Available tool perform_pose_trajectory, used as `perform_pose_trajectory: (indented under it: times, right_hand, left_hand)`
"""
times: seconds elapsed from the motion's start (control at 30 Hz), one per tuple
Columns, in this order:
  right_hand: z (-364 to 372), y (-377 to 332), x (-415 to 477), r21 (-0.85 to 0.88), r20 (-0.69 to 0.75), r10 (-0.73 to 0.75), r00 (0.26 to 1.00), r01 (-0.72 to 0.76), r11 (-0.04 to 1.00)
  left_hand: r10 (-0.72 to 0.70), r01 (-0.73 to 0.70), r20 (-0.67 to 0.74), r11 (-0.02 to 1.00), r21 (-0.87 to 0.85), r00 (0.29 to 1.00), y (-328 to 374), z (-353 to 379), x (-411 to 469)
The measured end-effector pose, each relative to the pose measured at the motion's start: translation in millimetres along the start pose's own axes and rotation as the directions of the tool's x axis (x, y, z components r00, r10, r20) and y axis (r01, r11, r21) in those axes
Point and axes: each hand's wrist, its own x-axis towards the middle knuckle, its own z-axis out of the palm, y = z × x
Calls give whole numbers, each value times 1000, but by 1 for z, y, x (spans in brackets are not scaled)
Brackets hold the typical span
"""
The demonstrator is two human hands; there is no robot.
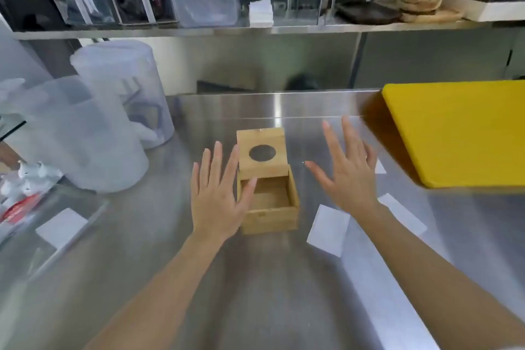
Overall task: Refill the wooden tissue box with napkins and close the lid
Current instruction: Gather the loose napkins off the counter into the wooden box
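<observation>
A small wooden tissue box (pixel 272 214) stands on the steel counter, its inside bare. Its lid (pixel 262 152), with a round hole, is tipped up and back. My left hand (pixel 217 196) is flat and spread against the box's left side, thumb over the rim. To the right of the box my right hand (pixel 348 172) hovers with fingers apart, holding nothing. White napkins lie on the counter: one (pixel 328 229) just right of the box, another (pixel 402 213) beyond my right wrist, a third (pixel 61 227) at the left.
A yellow cutting board (pixel 460 131) covers the counter's right rear. Clear plastic jugs (pixel 93 133) stand at the left, packets (pixel 22 202) beside them. A shelf above (pixel 284 27) carries containers, a napkin stack (pixel 260 13) and wooden plates.
</observation>
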Motion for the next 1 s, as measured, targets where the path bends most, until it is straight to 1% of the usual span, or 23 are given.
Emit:
perform_pose_trajectory:
  times: [0.03,0.07,0.13,0.2,0.3,0.4,0.5,0.57,0.63,0.7,0.77,0.83,0.87,0.9,0.93,0.97,1.0]
  right_hand:
    - [5,0,-6,7,34,5,999,-6,1000]
    - [11,1,-11,-9,32,8,999,-7,1000]
    - [25,6,-34,-45,98,25,995,-21,999]
    - [36,10,-52,-57,154,37,987,-29,998]
    - [45,15,-70,-104,265,75,961,-49,993]
    - [51,18,-85,-122,368,119,922,-79,989]
    - [55,22,-98,-95,474,170,864,-142,985]
    - [57,23,-105,-86,574,189,797,-170,982]
    - [56,22,-108,-80,650,175,740,-163,983]
    - [54,20,-108,-49,692,148,707,-159,986]
    - [51,20,-104,12,735,111,669,-177,984]
    - [45,21,-97,99,790,49,611,-207,973]
    - [42,21,-93,160,809,9,588,-235,959]
    - [40,21,-90,245,819,-20,574,-317,916]
    - [36,20,-88,324,821,-15,570,-444,835]
    - [32,18,-87,373,823,22,567,-570,732]
    - [31,17,-88,392,811,82,580,-642,659]
  left_hand:
    - [-18,18,45,1000,-11,999,-1,4,-9]
    - [-20,20,56,1000,9,998,-3,10,-18]
    - [-48,43,151,999,33,987,-7,22,-42]
    - [-61,53,209,998,42,976,-8,32,-62]
    - [-95,87,252,995,43,963,-10,40,-82]
    - [-130,128,256,991,23,958,-6,43,-94]
    - [-159,154,291,987,43,943,-4,48,-104]
    - [-172,152,354,985,83,919,-5,50,-110]
    - [-195,160,418,980,117,887,-6,53,-113]
    - [-215,162,461,975,153,861,-8,54,-112]
    - [-215,140,489,972,187,845,-8,54,-111]
    - [-218,137,493,971,194,843,-7,54,-111]
    - [-219,137,495,971,196,841,-7,54,-111]
    - [-219,135,497,970,200,840,-7,54,-111]
    - [-219,133,497,970,204,840,-8,54,-111]
    - [-218,128,495,969,209,841,-8,53,-111]
    - [-217,124,492,969,215,843,-8,53,-112]
